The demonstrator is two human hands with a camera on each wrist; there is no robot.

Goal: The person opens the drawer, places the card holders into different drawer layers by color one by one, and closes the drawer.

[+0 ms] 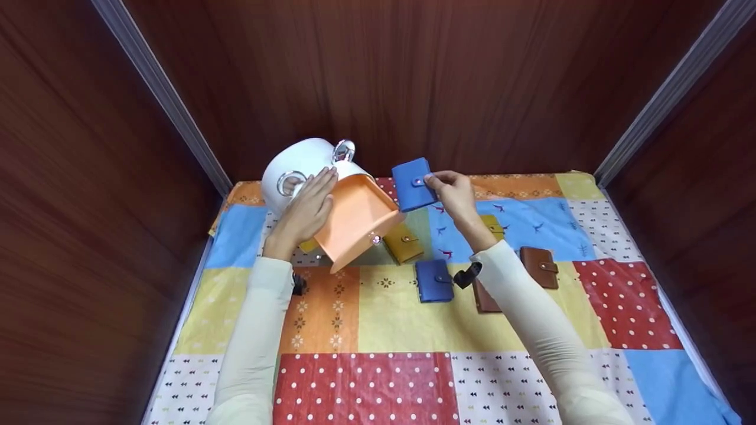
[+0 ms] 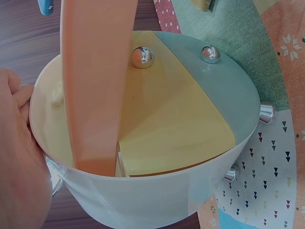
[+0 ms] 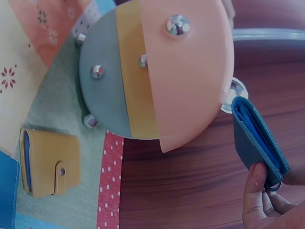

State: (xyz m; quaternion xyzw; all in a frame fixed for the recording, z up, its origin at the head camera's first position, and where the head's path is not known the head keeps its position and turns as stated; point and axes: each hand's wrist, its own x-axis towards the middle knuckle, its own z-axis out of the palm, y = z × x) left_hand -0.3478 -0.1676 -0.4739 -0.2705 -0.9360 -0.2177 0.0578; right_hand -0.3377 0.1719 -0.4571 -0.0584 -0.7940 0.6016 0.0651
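A white rounded drawer box point(image 1: 304, 156) with silver ring handles stands at the back left. Its peach drawer point(image 1: 354, 209) is pulled out; yellow point(image 2: 176, 114) and grey-green drawer fronts point(image 2: 224, 81) are closed below, each with a silver knob. My left hand point(image 1: 307, 206) rests on the box's white wall, its fingers straight. Between thumb and fingers, my right hand point(image 1: 458, 198) pinches a blue snap wallet point(image 1: 409, 188) by its edge, in the air just right of the pulled-out drawer. The right wrist view shows this wallet point(image 3: 255, 138) edge-on, apart from the box.
On the patchwork cloth point(image 1: 401, 330) lie a yellow wallet point(image 1: 403, 245), another blue wallet point(image 1: 433, 281) and a brown wallet point(image 1: 538, 267). A second brown wallet point(image 1: 486, 300) is partly under my right forearm. Dark wooden panels point(image 1: 413, 77) enclose the back and sides.
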